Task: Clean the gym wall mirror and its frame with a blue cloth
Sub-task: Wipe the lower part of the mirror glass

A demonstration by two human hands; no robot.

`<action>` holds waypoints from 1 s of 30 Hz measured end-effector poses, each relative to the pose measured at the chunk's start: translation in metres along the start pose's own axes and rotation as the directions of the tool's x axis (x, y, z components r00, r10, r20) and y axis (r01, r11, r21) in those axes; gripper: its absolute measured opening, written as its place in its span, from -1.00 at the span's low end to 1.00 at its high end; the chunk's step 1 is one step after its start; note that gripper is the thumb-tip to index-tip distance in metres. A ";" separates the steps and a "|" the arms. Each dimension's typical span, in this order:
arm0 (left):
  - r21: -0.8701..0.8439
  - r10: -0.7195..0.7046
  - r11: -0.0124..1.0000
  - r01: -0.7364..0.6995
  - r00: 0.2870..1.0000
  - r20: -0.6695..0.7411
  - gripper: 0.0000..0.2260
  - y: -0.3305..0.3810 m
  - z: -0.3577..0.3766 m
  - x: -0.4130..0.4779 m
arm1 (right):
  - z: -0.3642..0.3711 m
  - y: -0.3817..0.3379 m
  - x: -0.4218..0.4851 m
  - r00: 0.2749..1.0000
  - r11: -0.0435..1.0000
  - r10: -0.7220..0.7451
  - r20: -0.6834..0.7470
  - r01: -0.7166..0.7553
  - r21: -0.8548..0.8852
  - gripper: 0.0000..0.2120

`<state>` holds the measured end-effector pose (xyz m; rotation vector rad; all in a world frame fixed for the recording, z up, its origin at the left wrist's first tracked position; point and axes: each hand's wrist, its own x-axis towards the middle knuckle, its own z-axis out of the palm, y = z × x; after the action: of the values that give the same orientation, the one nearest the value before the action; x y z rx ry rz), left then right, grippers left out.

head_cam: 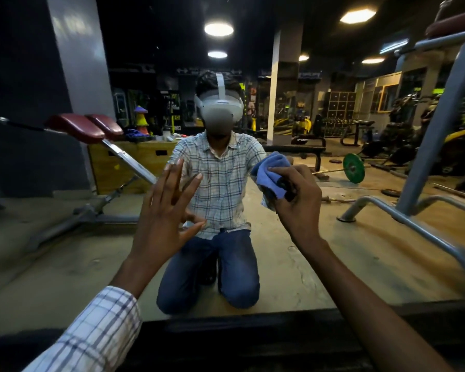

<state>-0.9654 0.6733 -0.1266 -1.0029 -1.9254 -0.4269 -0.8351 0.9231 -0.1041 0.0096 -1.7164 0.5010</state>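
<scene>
The wall mirror (pixel 333 259) fills nearly the whole view and reflects a kneeling person in a checked shirt and the gym behind. Its dark lower frame (pixel 253 322) runs across the bottom. My right hand (pixel 297 202) grips a bunched blue cloth (pixel 273 170) and holds it against the glass right of centre. My left hand (pixel 167 210) is raised with fingers spread, its fingertips at or very near the glass, holding nothing.
Seen in the mirror's reflection: a bench with red pads (pixel 83 127) at left, a wooden box (pixel 126 165), a barbell with a green plate (pixel 354 167) on the floor, and a grey machine frame (pixel 403 218) at right.
</scene>
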 end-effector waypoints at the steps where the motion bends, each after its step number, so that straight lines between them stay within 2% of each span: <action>1: 0.002 -0.010 1.000 0.010 1.000 0.002 -0.07 0.000 -0.001 -0.003 | 0.000 0.000 0.000 1.000 1.000 -0.012 0.001 0.012 0.015 -0.66; 10: 0.036 -0.041 0.999 0.040 0.999 0.028 -0.10 0.004 -0.003 -0.003 | 0.006 0.008 -0.004 0.999 0.999 -0.019 -0.028 0.020 0.037 -0.65; 15: 0.033 -0.040 0.999 0.039 0.999 0.035 -0.13 0.001 0.001 -0.003 | 0.008 0.011 -0.005 0.997 0.997 -0.061 -0.049 0.063 0.047 -0.75; 22: 0.080 -0.034 0.996 0.029 0.997 0.063 -0.10 -0.003 -0.002 -0.010 | -0.005 0.015 0.010 0.993 0.991 -0.108 0.053 0.103 0.090 -0.77; 26: 0.047 -0.017 0.999 0.015 0.998 0.061 -0.08 -0.006 -0.002 -0.016 | 0.016 0.008 -0.016 0.998 0.999 -0.034 -0.050 0.035 0.022 -0.65; 27: 0.046 -0.019 0.999 0.016 0.998 0.064 -0.08 -0.007 -0.002 -0.018 | 0.025 0.007 -0.034 0.998 0.998 -0.057 0.006 0.057 0.003 -0.63; 28: 0.051 -0.022 0.999 0.018 0.997 0.069 -0.08 -0.007 -0.002 -0.020 | 0.031 0.008 -0.054 0.985 0.992 -0.122 0.123 0.125 -0.015 -0.62; 29: 0.059 -0.025 0.998 0.021 0.997 0.073 -0.08 -0.007 -0.001 -0.022 | 0.036 0.011 -0.075 0.939 0.974 -0.212 0.270 0.226 -0.023 -0.62; 30: 0.069 -0.027 0.997 0.022 0.997 0.077 -0.08 -0.008 -0.001 -0.025 | 0.035 0.015 -0.094 0.863 0.942 -0.301 0.406 0.336 -0.016 -0.63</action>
<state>-0.9647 0.6558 -0.1461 -0.9655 -2.0096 -0.3385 -0.8520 0.8994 -0.2012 0.3524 -2.0845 0.1802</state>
